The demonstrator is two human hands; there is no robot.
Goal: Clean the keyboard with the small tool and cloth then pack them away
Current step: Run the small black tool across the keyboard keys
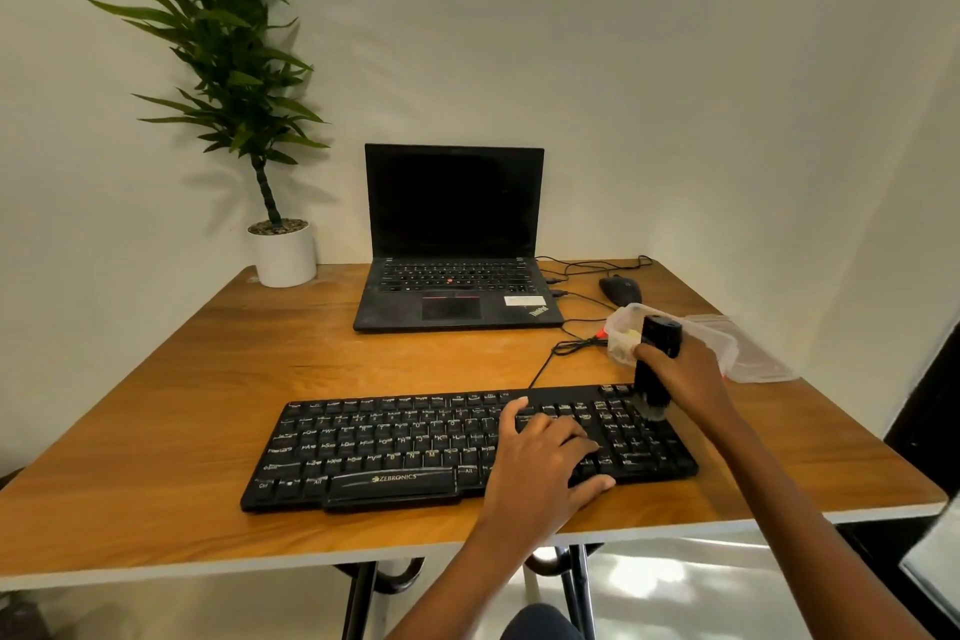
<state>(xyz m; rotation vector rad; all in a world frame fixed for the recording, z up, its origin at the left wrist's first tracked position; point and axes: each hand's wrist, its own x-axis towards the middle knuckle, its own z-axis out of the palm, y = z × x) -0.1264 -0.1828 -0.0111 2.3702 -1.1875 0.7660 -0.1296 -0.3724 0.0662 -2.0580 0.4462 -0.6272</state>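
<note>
A black keyboard (395, 452) lies across the front of the wooden table (208, 379). My left hand (545, 457) rests flat on its right-centre keys, fingers spread. My right hand (685, 374) grips a small black cylindrical cleaning tool (658, 343), held upright with its brush end touching the keys at the keyboard's top right corner. Just behind the tool stands a clear plastic container (623, 322) with something yellowish inside, perhaps the cloth; I cannot tell for sure.
An open black laptop (452, 244) sits at the back centre, a black mouse (618, 288) and cables to its right. A clear lid (753, 353) lies by the container near the right edge. A potted plant (283, 252) stands back left.
</note>
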